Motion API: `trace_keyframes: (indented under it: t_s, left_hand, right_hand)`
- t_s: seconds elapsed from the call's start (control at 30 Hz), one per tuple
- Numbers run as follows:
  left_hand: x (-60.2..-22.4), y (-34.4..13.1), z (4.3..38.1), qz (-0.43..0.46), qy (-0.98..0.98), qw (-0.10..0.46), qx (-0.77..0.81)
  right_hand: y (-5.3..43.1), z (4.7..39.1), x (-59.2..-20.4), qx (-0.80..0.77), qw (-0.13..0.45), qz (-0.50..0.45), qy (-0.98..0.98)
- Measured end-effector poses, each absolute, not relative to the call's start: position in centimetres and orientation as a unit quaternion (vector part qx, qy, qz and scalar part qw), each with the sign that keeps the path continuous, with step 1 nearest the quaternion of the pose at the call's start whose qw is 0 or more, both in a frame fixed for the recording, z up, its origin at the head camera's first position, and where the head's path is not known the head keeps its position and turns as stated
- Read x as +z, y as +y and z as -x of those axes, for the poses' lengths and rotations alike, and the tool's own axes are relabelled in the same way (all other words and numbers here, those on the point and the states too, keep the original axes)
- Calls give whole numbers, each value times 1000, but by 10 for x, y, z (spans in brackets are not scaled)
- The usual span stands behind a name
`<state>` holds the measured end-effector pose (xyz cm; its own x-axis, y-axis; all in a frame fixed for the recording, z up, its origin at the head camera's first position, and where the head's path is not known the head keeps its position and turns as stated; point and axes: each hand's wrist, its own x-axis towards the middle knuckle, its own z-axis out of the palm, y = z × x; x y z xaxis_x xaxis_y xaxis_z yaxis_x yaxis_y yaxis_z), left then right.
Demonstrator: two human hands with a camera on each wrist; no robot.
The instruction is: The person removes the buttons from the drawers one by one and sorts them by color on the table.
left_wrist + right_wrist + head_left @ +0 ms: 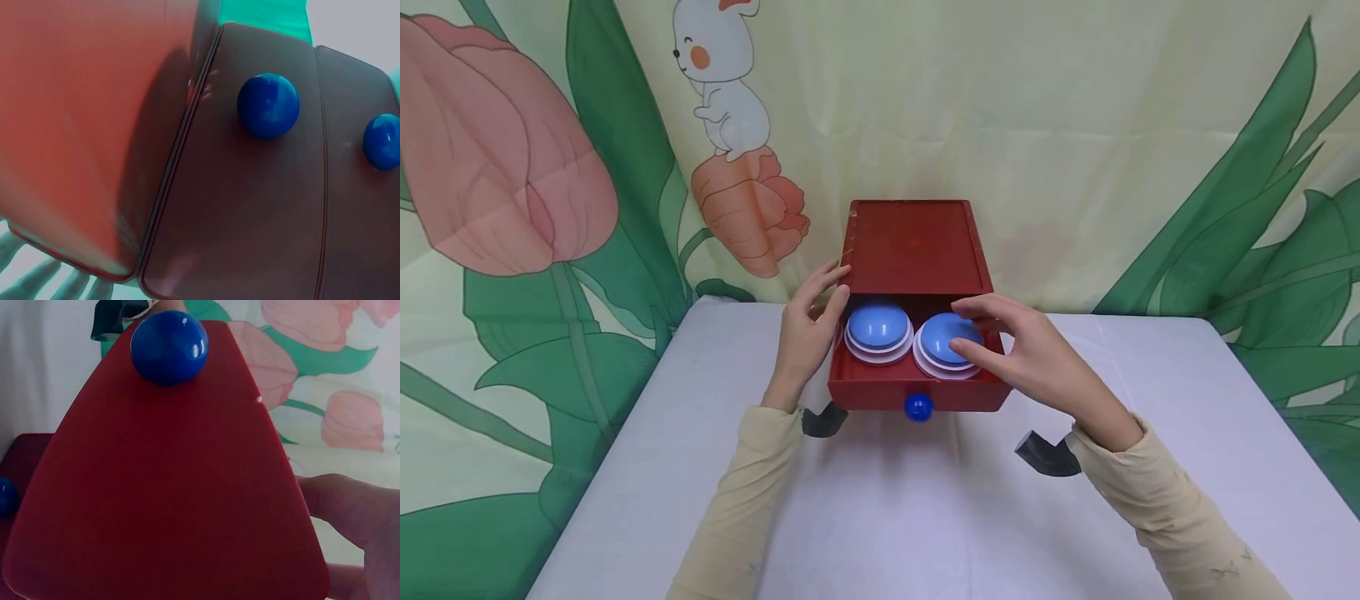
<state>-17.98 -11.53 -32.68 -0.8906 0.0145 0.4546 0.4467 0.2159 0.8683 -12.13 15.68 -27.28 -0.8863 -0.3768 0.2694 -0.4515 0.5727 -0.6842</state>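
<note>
The cabinet (917, 246) stands on the table (880, 517), before the backdrop (1037, 167); its top drawer (880, 397) juts out to the front; inside, 2 domes lie side by side, the left dome (878, 325) and the right dome (942, 335); 1 knob (918, 407) sits mid-front; below are 2 more drawer fronts (237, 206), each with a knob; the left hand (805, 337) is beside the cabinet's left side, the right hand (1030, 350) at the right dome.

No lettering or number (however small) can be read.
</note>
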Motion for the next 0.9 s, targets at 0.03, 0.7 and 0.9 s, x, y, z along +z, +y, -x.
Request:
trace_keyframes:
  t_s: [0.03,0.7,0.9]
  left_hand:
    - [-323,-115,177,156,-757,176,-609]
    - [-314,-114,171,174,-756,167,-608]
    - [-313,-115,171,175,-755,166,-610]
  right_hand:
    - [156,123,-273,394,48,-238,-886]
    - [151,142,-272,307,13,-275,-911]
    - [150,146,-271,272,5,-284,-920]
